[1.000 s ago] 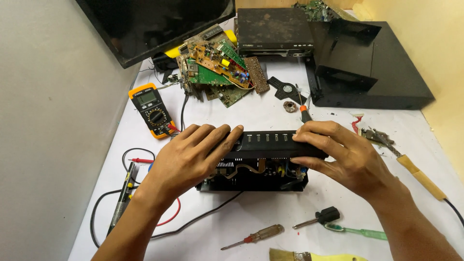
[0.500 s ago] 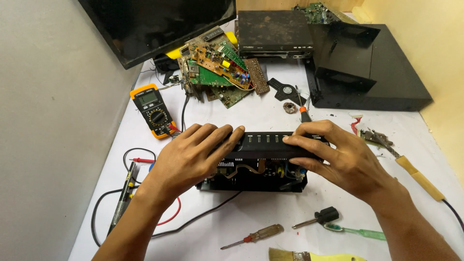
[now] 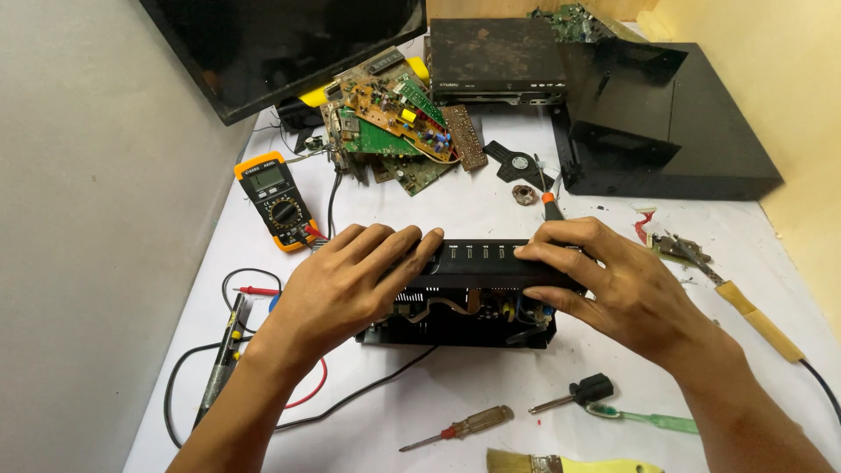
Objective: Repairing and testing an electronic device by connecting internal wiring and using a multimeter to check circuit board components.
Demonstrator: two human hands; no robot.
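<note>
A black electronic box (image 3: 477, 289) with its lid off lies on the white table (image 3: 491, 206), wires and parts showing inside. Its long black front panel with small buttons runs along the top. My left hand (image 3: 350, 280) lies over the panel's left end, fingers curled on it. My right hand (image 3: 604, 280) grips the panel's right end from above, thumb underneath.
An orange multimeter (image 3: 276, 200) with red and black leads sits at left. A heap of circuit boards (image 3: 399, 123) lies behind, below a dark screen (image 3: 289, 44). Black casings (image 3: 666, 123) stand at back right. Screwdrivers (image 3: 460, 427), a brush (image 3: 561, 462) and a soldering iron (image 3: 758, 320) lie around.
Both hands have shifted only slightly on the front panel; the fingers of the right hand have slid a little to the left along it.
</note>
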